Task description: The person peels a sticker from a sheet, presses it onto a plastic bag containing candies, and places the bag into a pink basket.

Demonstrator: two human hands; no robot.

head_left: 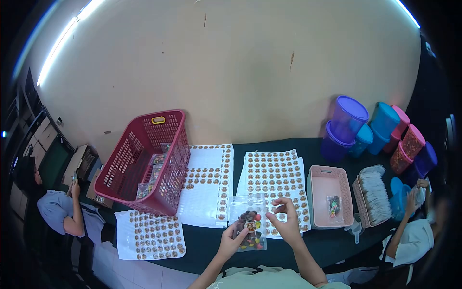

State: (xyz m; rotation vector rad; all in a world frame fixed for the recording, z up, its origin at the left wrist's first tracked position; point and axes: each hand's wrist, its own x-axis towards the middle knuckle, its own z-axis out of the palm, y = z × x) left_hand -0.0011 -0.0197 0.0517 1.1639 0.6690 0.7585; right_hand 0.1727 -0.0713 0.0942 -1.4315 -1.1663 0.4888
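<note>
My left hand [230,242] grips a clear plastic bag of colourful round candies [258,240], brown, red, yellow and green. Its thumb presses on the front of the bag, by a round brown sticker [250,226]. To the right of the bag, my right hand [288,226] is raised with thumb and fingers apart and nothing visible between them. Beneath and behind the bag lie white sheets of round brown stickers [272,168], in rows.
A tall maroon basket [168,185] with small candy bags stands left, beside more sticker sheets [161,236]. On the right are a pink basket [328,179] with one candy bag, a basket of white packets [375,192], a scoop [355,229] and stacked tubs [349,120]. People work at both sides.
</note>
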